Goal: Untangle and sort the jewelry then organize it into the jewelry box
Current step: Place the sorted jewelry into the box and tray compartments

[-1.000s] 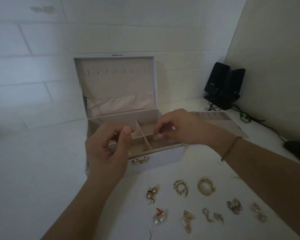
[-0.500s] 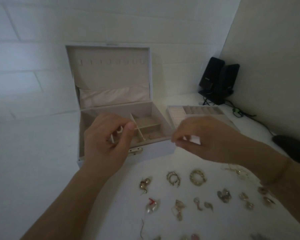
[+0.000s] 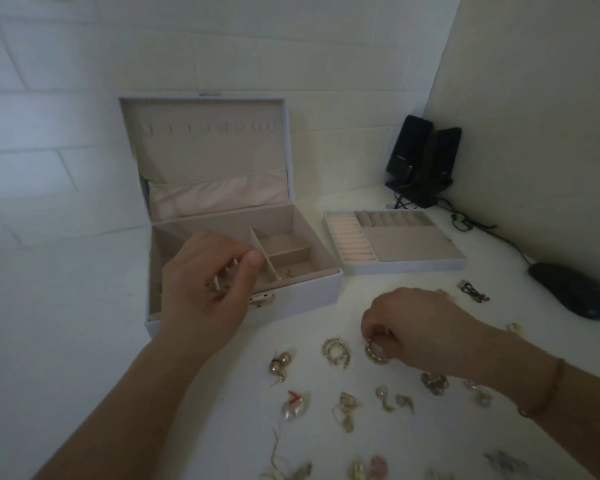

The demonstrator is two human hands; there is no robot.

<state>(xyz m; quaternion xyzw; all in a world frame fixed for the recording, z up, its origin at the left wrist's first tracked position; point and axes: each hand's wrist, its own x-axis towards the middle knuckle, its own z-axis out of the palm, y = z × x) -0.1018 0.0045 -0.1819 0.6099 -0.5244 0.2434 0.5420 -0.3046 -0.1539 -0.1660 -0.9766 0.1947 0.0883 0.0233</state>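
White jewelry box open, gold piece inside; hands: right pinches gold hoop, left curled on small piece

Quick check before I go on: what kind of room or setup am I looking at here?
Probably a home desk tucked in a corner: a white tabletop against painted brick, small black speakers with cables, and a computer mouse beside the open jewelry box.

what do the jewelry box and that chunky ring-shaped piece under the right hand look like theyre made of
Jewelry box: smooth pale outer shell, perhaps faux leather; matte beige lining, seemingly velvet or suede; shiny metal clasp.
Chunky ring-shaped piece: gold-toned metal by its glinting, ribbed surface; whether solid or plated cannot be told. The right hand pinches it.
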